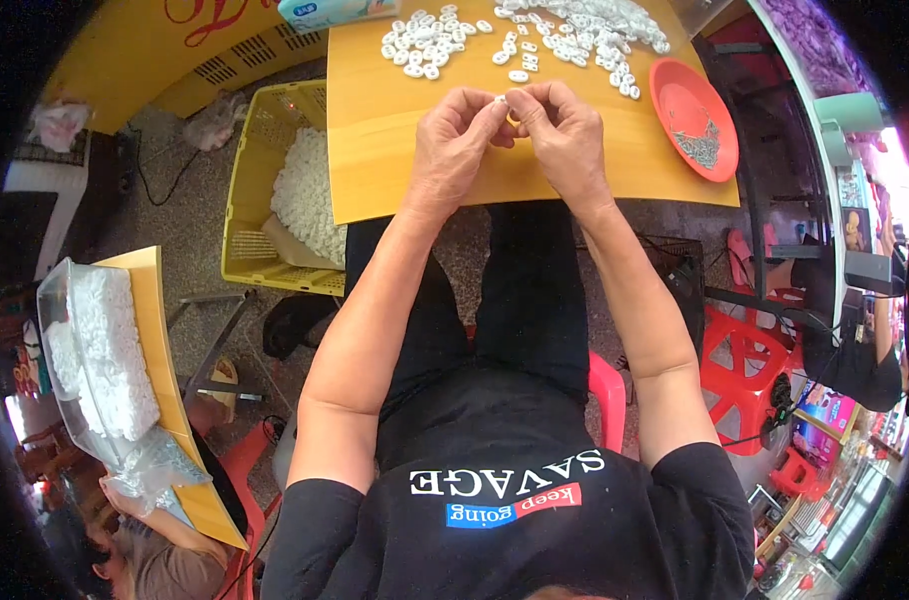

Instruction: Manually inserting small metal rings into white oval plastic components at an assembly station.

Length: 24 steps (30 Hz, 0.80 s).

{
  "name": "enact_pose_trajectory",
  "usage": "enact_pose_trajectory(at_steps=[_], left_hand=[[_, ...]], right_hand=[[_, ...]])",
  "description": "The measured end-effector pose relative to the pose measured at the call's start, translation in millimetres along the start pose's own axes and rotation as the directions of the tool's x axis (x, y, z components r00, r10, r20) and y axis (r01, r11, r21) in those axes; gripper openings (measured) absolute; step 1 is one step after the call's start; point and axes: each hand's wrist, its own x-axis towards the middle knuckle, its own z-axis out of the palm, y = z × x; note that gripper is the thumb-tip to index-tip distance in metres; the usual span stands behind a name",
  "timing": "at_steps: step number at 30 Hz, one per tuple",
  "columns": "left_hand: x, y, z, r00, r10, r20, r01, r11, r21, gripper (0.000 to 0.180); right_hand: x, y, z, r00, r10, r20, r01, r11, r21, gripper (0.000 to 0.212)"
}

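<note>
My left hand (451, 150) and my right hand (567, 142) meet above the front part of the yellow-brown tabletop (385, 150). Between their pinched thumbs and fingertips is a small white plastic piece (501, 99), mostly hidden by the fingers. Just beyond my hands lies a single white oval piece (518, 76) with dark holes. A group of similar pieces (423, 42) sits at the far left, and a larger heap (605, 28) spreads at the far right. To the right of my right hand, a red plate (680, 92) holds small metal pins or screws (703, 145).
A yellow crate (237, 200) full of white pieces stands left of the table. Further left, a second table (165, 330) bears a clear bin (67, 310) of white parts, with another person's hand (120, 497) beside it. Red plastic stools (740, 365) stand at the right.
</note>
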Motion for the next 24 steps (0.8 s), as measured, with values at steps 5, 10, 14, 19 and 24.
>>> enact_pose_trajectory(at_steps=[5, 10, 14, 19, 24], left_hand=[[1, 3, -2, 0.999, -0.03, 0.009, 0.031, 0.999, -0.032, 0.019], [0, 4, -3, 0.998, -0.044, 0.034, 0.047, 0.997, -0.066, 0.015], [0, 3, -2, 0.997, -0.055, 0.049, 0.056, 0.998, -0.027, 0.014], [-1, 3, -2, 0.998, -0.058, 0.028, 0.059, 0.998, -0.005, 0.014], [-1, 4, -3, 0.999, -0.053, 0.005, 0.053, 0.998, -0.03, 0.019]], right_hand=[[0, -7, -2, 0.999, 0.047, 0.004, -0.047, 0.999, 0.018, 0.015], [6, -11, -14, 0.924, -0.372, 0.091, 0.379, 0.855, -0.355, 0.012], [7, -11, -12, 0.869, -0.48, 0.12, 0.484, 0.774, -0.409, 0.01], [2, -6, 0, 0.912, -0.407, 0.053, 0.396, 0.84, -0.372, 0.01], [6, -8, -6, 0.926, -0.371, 0.065, 0.371, 0.867, -0.333, 0.01]])
